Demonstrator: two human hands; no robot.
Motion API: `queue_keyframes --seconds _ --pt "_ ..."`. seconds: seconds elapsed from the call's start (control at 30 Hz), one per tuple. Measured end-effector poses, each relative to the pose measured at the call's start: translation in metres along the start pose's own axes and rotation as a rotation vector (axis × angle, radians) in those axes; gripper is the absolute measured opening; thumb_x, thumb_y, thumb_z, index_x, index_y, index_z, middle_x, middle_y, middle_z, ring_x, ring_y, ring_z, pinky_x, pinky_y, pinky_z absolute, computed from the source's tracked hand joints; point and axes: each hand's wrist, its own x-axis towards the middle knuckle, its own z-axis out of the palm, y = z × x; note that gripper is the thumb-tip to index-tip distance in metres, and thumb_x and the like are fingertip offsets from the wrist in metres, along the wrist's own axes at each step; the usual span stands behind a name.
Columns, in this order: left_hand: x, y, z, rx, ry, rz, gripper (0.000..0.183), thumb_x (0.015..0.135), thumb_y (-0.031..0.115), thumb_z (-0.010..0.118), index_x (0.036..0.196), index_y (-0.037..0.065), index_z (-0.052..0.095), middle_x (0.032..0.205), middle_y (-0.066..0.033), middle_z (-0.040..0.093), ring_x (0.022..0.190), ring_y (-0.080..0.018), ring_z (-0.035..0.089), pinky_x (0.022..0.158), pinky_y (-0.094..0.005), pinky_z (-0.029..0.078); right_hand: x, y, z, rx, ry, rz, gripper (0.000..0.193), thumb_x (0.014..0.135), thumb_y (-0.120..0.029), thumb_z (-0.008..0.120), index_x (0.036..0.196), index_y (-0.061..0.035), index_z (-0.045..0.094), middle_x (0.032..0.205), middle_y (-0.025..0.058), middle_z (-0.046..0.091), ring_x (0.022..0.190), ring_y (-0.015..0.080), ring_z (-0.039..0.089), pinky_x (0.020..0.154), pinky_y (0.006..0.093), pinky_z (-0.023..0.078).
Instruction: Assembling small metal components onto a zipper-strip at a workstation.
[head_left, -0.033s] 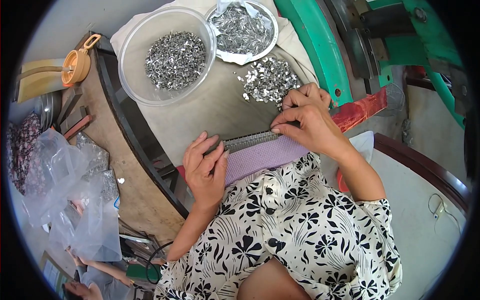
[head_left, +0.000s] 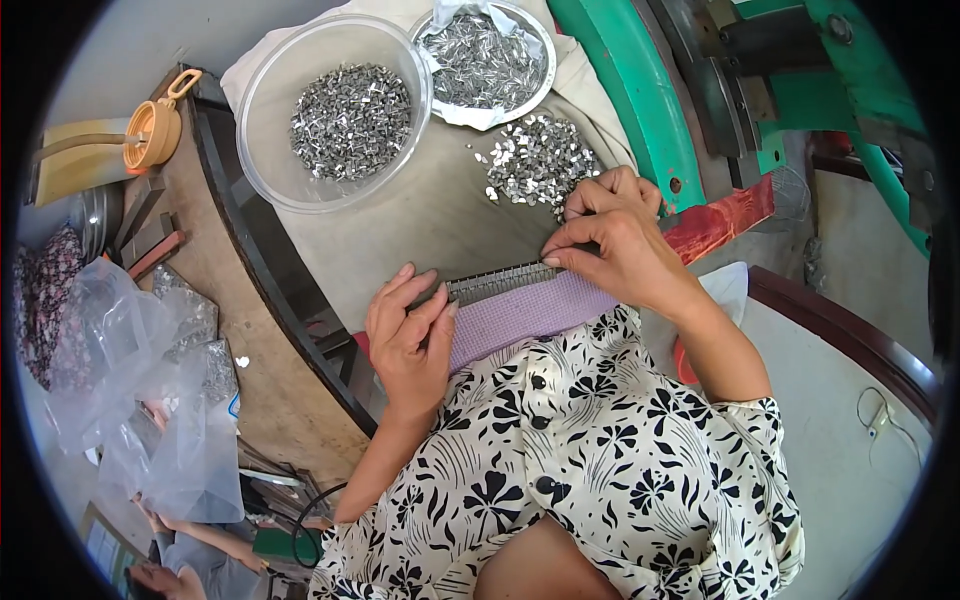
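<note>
A long dark metal strip (head_left: 500,282) with a row of fine teeth or pins lies across in front of me, along the far edge of a purple woven cloth pad (head_left: 530,319). At its left end my left hand (head_left: 405,335) has thumb and index finger closed on the strip, the other fingers stretched past it. My right hand (head_left: 610,240) pinches at the strip's right end; whatever lies between its fingertips is too small to make out. Just beyond the right hand is a loose pile of small shiny metal pieces (head_left: 540,165).
A clear plastic bowl (head_left: 265,165) of small metal parts and a lined metal bowl (head_left: 548,75) of thin pieces stand beyond. A green machine (head_left: 640,110) rises at right. Plastic bags (head_left: 120,350) lie left, near an orange lid (head_left: 152,135). Another person (head_left: 195,560) is at lower left.
</note>
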Motion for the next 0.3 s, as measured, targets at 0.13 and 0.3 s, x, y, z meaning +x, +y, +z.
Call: queue_keyframes --seconds 0.13,0.3 --pt "0.008 0.009 -0.01 0.063 -0.072 -0.022 0.018 0.078 0.001 0.074 0.097 0.002 0.073 0.113 -0.0109 0.067 0.118 -0.0332 0.06 0.099 -0.0426 0.043 0.0 -0.002 -0.005 0.002 -0.018 -0.007 0.012 0.073 -0.021 0.082 0.083 -0.0163 0.079 0.092 -0.0027 0.056 0.103 0.0216 0.047 0.094 0.0393 0.029" --pt "0.019 0.02 -0.019 0.153 -0.247 -0.12 0.018 0.083 0.003 0.071 0.101 0.002 0.071 0.122 -0.0123 0.061 0.125 -0.0328 0.054 0.102 -0.0423 0.041 0.002 -0.008 -0.014 0.07 0.065 0.013 0.007 0.075 -0.015 0.079 0.081 -0.0118 0.078 0.092 0.0007 0.061 0.102 0.0265 0.047 0.088 0.0433 0.035"
